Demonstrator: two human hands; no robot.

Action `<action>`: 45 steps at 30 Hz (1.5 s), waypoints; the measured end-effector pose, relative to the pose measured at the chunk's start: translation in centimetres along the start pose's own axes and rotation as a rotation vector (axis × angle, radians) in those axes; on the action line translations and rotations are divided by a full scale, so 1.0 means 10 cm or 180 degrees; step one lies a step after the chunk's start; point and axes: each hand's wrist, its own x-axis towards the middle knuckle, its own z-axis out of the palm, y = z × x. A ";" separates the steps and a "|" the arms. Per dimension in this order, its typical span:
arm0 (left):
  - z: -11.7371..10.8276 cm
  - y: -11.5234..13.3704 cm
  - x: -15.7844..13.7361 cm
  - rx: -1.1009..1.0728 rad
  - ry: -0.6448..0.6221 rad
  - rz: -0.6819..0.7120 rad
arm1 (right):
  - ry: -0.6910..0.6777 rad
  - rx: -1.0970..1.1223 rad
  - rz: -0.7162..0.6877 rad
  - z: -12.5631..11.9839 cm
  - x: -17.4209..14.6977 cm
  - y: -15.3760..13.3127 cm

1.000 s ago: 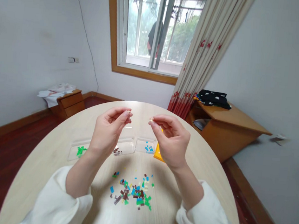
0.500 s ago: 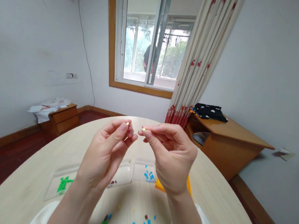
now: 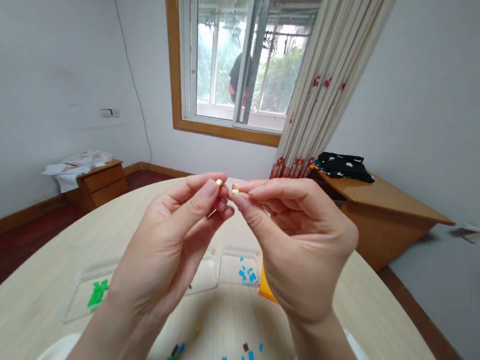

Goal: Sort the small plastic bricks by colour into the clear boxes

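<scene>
Raised above the round table, my left hand (image 3: 179,231) pinches a tiny pale yellow building brick (image 3: 219,182) between thumb and forefinger. Facing it, my right hand (image 3: 297,242) grips a second small pale yellow brick (image 3: 235,191) the same way. A narrow gap separates the two bricks. Below my hands, loose small bricks (image 3: 251,357) in blue, green, brown and yellow are scattered on the table, some cut off by the lower edge of the view.
Clear plastic trays stand on the table (image 3: 227,314): one with green bricks (image 3: 98,294), one with blue bricks (image 3: 248,273), another partly behind my left hand. An orange container (image 3: 269,285) shows beside my right wrist. A wooden desk (image 3: 388,222) stands right; a person (image 3: 238,78) is beyond the window.
My hands have come closer to the camera, and the two pale yellow bricks are nearer each other. The view has tipped downward slightly. Both pinches still hold.
</scene>
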 end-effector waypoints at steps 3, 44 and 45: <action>0.01 0.00 0.00 -0.0014 0.0023 -0.0001 | 0.0034 -0.0083 -0.0080 0.00 -0.01 0.01; -0.02 -0.01 -0.04 0.0524 -0.0078 0.0627 | 0.0250 -0.0226 -0.0154 0.03 0.00 0.00; -0.03 -0.02 -0.04 0.0564 -0.0083 0.0667 | 0.0245 -0.0208 -0.0143 0.03 0.00 -0.01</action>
